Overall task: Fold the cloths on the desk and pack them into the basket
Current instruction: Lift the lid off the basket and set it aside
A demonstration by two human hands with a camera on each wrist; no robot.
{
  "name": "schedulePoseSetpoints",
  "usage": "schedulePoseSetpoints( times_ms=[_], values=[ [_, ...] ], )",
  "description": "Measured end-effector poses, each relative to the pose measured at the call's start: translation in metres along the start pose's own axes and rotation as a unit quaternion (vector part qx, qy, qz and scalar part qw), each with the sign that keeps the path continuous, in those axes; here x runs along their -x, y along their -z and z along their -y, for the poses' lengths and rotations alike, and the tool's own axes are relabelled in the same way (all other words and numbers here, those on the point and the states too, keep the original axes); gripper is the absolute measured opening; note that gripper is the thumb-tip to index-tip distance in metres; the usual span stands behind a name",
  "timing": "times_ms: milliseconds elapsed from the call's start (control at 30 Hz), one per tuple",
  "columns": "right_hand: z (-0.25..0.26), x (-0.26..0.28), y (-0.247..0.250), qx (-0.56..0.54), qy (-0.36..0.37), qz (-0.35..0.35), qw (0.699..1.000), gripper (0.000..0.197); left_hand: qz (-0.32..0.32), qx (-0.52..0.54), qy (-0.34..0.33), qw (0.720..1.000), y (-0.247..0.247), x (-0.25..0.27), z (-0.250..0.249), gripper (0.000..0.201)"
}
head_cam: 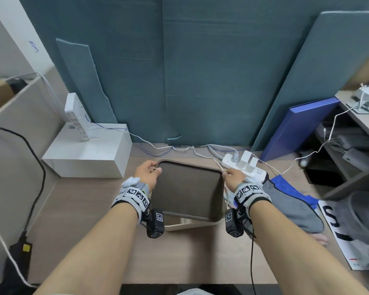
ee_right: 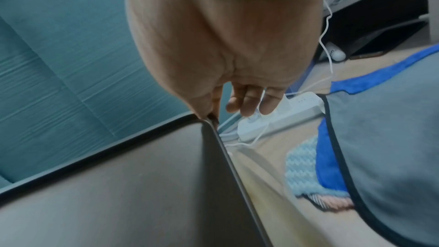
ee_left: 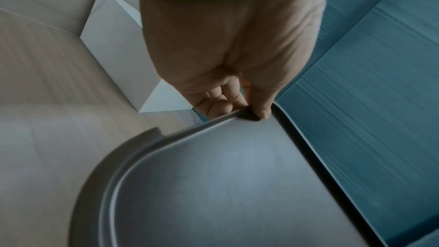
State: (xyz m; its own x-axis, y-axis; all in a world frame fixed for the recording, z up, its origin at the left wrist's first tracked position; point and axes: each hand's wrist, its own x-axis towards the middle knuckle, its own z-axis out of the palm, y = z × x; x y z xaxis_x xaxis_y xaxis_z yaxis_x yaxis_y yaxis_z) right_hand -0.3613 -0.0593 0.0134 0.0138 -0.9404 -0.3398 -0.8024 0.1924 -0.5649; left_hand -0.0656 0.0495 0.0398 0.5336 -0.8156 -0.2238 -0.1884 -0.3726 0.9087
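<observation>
Both hands (head_cam: 146,173) (head_cam: 234,176) pinching lid's (head_cam: 186,190) far corners

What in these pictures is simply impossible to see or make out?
- Basket interior: head view, the tilted brown lid held by the left hand and right hand covers nearly all of it.
- Cloths: the grey one on top hides how many lie beneath; the pile's near end is blurred in the right wrist view.
- Left fingertips: left wrist view, tucked behind the lid's rim.

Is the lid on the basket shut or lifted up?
Lifted: both hands hold the lid tilted by its far corners, showing the basket underneath.
</observation>
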Motion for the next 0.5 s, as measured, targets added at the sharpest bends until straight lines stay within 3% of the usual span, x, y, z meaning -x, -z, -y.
schedulePoseSetpoints(
  times_ms=[100,167,267,333,433,500],
  values=[
    [0.024,0.005,0.022,-0.067,-0.03,0.03,0.997,0.048,0.013,0.031,-0.028,0.999,0.008,0.001,-0.02,0.011],
    [0.036,0.01,0.034,-0.133,-0.052,0.015,0.99,0.059,0.021,0.047,-0.04,0.998,0.011,0.003,-0.032,0.012],
    [0.052,0.02,0.047,-0.27,-0.076,0.047,0.959,0.075,0.026,0.056,-0.058,0.996,0.014,0.004,-0.042,0.018],
    [0.059,0.027,0.055,-0.322,-0.072,0.068,0.942,0.067,0.014,0.058,-0.081,0.995,0.016,0.007,-0.047,0.026],
    [0.059,0.028,0.051,-0.329,-0.041,0.073,0.941,0.021,0.012,0.029,-0.078,0.997,0.017,0.011,-0.047,0.038],
    [0.054,0.024,0.044,-0.3,-0.03,0.062,0.951,0.023,0.033,0.024,-0.062,0.997,0.017,0.012,-0.039,0.048]
  ],
)
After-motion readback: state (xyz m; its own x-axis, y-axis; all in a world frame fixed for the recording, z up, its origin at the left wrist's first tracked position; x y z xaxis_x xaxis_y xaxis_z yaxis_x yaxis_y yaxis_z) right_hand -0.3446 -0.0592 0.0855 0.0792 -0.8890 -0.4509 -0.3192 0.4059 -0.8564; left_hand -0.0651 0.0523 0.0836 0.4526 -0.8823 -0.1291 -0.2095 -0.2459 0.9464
